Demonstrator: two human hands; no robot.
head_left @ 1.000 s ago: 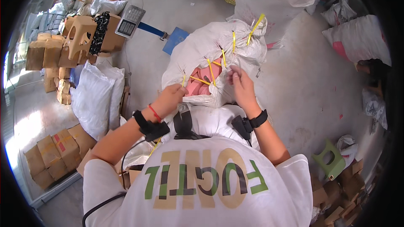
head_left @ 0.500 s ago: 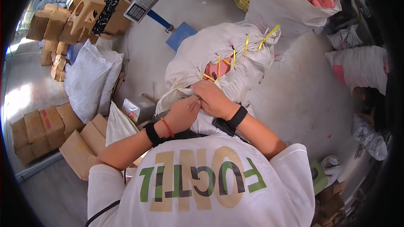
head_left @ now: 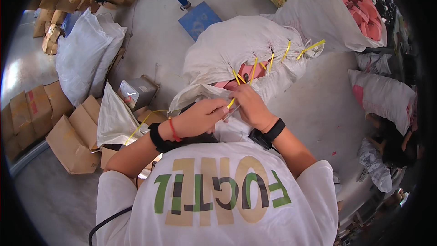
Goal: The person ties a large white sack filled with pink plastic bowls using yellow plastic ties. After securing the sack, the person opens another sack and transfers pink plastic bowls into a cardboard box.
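A big white woven sack [head_left: 236, 45] lies on the floor in front of me, its seam laced with yellow strap stitches [head_left: 273, 59]. Pink items [head_left: 249, 70] show through the gap in the seam. My left hand [head_left: 200, 118] and my right hand [head_left: 249, 107] meet at the near end of the seam. Both pinch a yellow strap [head_left: 231, 103] against the sack's loose edge. A length of the same strap trails back under my left forearm [head_left: 143, 125]. Black bands sit on both wrists, and a red cord on the left one.
A blue platform scale [head_left: 198, 18] stands behind the sack. A full white sack [head_left: 86, 59] and flattened cardboard boxes [head_left: 73, 136] lie at left, with a small box [head_left: 136, 92] nearby. An open sack of pink items [head_left: 346, 4] is at top right. Another person [head_left: 387, 146] crouches at right.
My hands have come down from the middle of the seam to its near end and closed together on the strap. The view has tilted, so the sack sits higher in the frame.
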